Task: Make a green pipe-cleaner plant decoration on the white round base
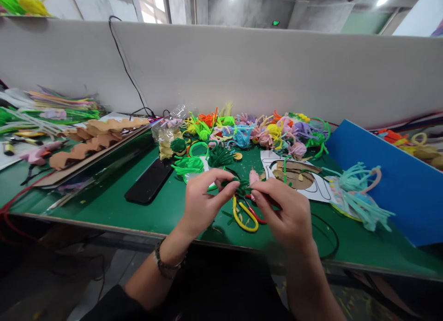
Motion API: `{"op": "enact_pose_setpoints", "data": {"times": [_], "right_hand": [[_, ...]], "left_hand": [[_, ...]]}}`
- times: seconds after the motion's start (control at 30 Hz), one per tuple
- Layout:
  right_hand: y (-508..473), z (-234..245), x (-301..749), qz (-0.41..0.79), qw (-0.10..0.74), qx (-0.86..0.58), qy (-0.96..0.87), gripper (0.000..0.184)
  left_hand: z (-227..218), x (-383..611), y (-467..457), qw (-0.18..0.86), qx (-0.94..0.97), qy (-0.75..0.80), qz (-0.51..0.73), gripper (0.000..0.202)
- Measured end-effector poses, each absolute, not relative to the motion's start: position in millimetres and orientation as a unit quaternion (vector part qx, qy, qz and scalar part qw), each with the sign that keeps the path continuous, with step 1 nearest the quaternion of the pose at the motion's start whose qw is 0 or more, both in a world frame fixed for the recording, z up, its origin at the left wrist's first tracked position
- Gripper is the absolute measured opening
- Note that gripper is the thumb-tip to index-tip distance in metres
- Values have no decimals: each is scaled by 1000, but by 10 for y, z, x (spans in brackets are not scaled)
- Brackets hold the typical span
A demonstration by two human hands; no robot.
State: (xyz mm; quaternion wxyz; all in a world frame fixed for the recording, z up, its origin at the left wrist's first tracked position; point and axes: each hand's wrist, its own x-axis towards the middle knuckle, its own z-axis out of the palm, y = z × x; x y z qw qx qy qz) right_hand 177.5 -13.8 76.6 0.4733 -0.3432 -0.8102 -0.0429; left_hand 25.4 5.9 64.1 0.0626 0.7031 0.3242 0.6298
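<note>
My left hand [204, 199] pinches one side of a small dark green pipe-cleaner piece [243, 187] between thumb and fingers. From the other side, my right hand [285, 208] closes its fingertips on the same piece, above the table's front part. Scissors [246, 216] with one yellow and one red handle lie just below it, their blades hidden. A pink pointed tool [254, 175] shows behind my right fingers, partly covered. Past my left hand lie a dark green fuzzy bundle [220, 154] and a bright green pipe-cleaner shape [188, 165].
A black phone [149, 180] lies to the left on the green table [114, 215]. Many coloured pipe-cleaner pieces [244, 134] are heaped along the back. White paper with brown cardboard [294, 173], a teal tasselled piece [360, 192] and a blue board [391, 182] are at right.
</note>
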Motion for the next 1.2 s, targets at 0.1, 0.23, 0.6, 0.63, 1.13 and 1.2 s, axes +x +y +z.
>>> {"op": "enact_pose_setpoints", "data": {"times": [0.1, 0.23, 0.6, 0.63, 1.13, 1.2], "right_hand": [[-177, 763, 1770, -46, 472, -347, -809, 8], [-223, 754, 1765, -42, 468, -359, -806, 7], [-330, 763, 1738, -36, 470, -359, -806, 8], [-335, 765, 1734, -36, 468, -360, -806, 8], [-292, 773, 1721, -36, 463, -385, -797, 9], [-273, 772, 1725, -32, 464, -390, -795, 9]], "left_hand": [[643, 243, 24, 66, 702, 326, 630, 12], [641, 234, -31, 83, 699, 333, 627, 10], [658, 218, -145, 69, 703, 336, 623, 10], [656, 217, -151, 66, 704, 337, 622, 10], [637, 233, -93, 44, 707, 331, 623, 10], [635, 239, -73, 42, 710, 331, 620, 10]]}}
